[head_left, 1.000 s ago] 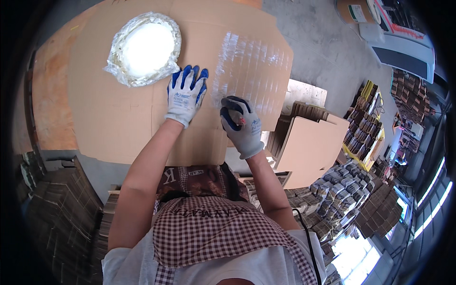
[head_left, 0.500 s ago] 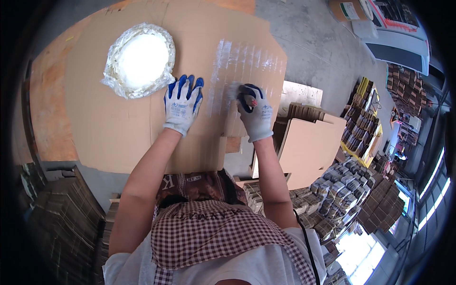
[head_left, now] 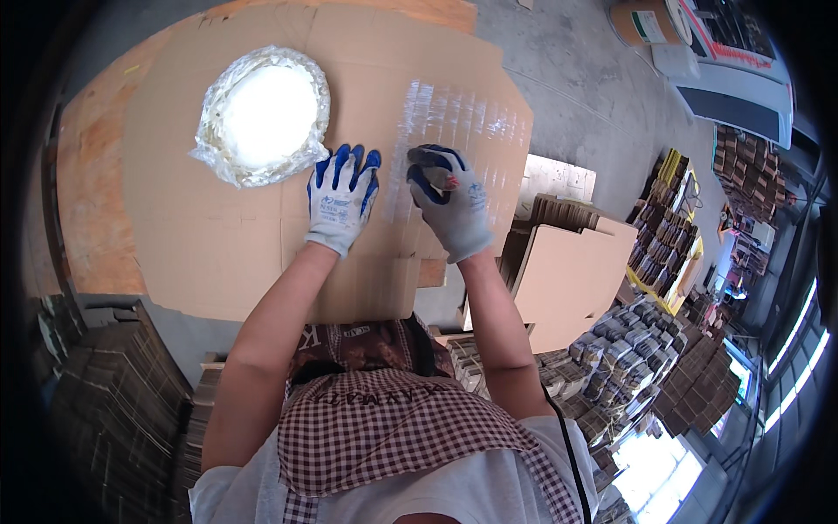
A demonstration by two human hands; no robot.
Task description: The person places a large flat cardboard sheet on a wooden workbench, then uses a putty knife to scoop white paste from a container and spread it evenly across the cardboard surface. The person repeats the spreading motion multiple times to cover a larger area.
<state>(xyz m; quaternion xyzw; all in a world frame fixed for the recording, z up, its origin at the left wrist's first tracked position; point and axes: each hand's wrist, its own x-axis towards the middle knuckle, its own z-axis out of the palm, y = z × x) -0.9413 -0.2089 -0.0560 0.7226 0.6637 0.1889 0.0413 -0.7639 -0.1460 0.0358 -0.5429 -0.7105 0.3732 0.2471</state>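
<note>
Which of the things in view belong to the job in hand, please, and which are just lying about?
In hand:
- flat cardboard sheet, under both hands
- left hand, pressed flat on it
- right hand, fingers curled over the glossy strip

Lying about:
- round white thing in plastic wrap, on the sheet
- folded boxes, at the right
- cardboard stacks, lower left

Flattened cardboard sheet [head_left: 218, 236], brown, lying flat on the work surface.
Creased fold lines and cut flaps show along its near edge; a patch of glossy clear tape strips [head_left: 454, 113] covers its right part. Its far corners bend with the lens.
</note>
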